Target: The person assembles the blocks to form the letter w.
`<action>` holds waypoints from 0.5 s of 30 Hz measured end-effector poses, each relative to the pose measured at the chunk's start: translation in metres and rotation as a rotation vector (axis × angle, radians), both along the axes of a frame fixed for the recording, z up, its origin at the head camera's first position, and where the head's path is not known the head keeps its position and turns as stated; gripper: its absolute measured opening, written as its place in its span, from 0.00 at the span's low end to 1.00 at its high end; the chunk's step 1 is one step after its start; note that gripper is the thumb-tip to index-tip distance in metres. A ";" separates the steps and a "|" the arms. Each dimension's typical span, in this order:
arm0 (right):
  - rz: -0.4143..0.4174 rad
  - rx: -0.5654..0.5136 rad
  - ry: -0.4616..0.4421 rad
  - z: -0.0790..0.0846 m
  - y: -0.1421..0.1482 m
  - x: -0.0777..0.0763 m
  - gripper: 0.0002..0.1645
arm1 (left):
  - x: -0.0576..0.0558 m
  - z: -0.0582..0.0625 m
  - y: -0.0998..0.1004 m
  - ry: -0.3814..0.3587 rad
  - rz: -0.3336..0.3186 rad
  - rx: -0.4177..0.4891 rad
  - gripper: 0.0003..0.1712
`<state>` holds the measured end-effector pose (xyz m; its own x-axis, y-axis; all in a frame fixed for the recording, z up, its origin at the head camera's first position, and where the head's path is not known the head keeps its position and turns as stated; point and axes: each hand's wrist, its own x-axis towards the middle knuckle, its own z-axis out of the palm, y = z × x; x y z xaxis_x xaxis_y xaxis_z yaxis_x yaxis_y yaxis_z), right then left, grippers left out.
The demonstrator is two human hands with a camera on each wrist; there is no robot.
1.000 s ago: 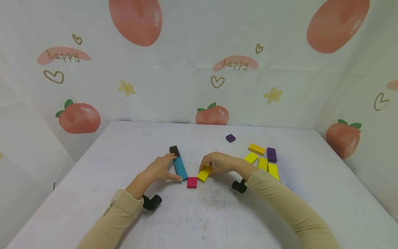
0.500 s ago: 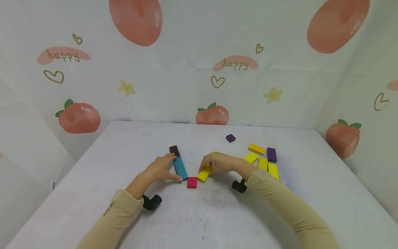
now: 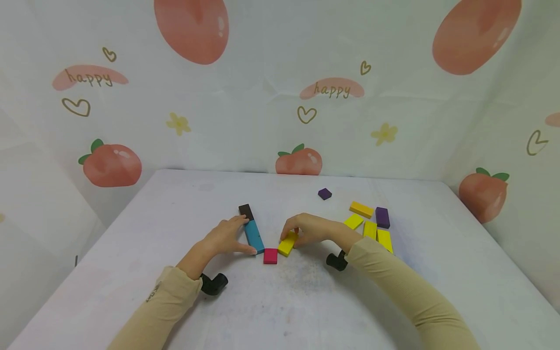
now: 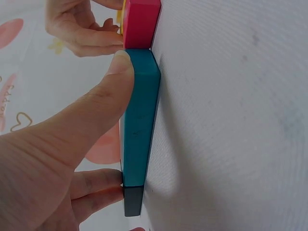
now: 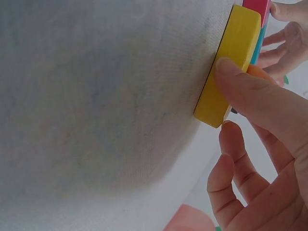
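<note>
My left hand (image 3: 224,237) touches a blue block (image 3: 253,237), thumb at its near end and fingertips by its joint with a black block (image 3: 246,212). In the left wrist view the thumb lies straight against the blue block (image 4: 139,115). A small red block (image 3: 270,256) meets the blue block's near end. My right hand (image 3: 312,228) pinches a yellow block (image 3: 286,244) that lies aslant on the table beside the red one. In the right wrist view, my thumb is on the side of the yellow block (image 5: 236,43); its other gripping fingers are partly hidden behind it.
Several other yellow blocks (image 3: 361,209) and a purple block (image 3: 382,218) lie at the right, partly behind my right forearm. A small purple piece (image 3: 324,194) is farther back on the white table (image 3: 271,311). A printed cloth (image 3: 245,107) hangs behind.
</note>
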<state>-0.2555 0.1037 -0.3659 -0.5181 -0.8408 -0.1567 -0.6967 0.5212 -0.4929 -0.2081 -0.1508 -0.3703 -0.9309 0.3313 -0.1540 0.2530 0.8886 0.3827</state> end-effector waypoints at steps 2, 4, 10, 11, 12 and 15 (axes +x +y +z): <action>-0.001 -0.006 -0.001 0.000 0.001 0.001 0.16 | 0.000 0.000 0.000 -0.002 0.001 0.002 0.52; -0.017 -0.014 -0.004 0.002 0.002 0.002 0.17 | 0.000 0.001 0.000 -0.003 0.001 0.003 0.53; -0.137 -0.061 -0.017 0.005 0.007 0.007 0.24 | -0.001 0.000 0.000 0.003 -0.008 -0.006 0.53; -0.158 -0.067 -0.019 0.005 0.008 0.008 0.25 | -0.001 0.000 0.000 0.006 -0.012 -0.006 0.53; -0.182 -0.073 -0.021 0.005 0.008 0.009 0.26 | -0.001 0.000 -0.001 0.008 -0.014 -0.006 0.52; -0.260 -0.078 -0.038 0.002 0.007 0.015 0.30 | 0.000 0.000 -0.001 0.012 -0.021 -0.002 0.52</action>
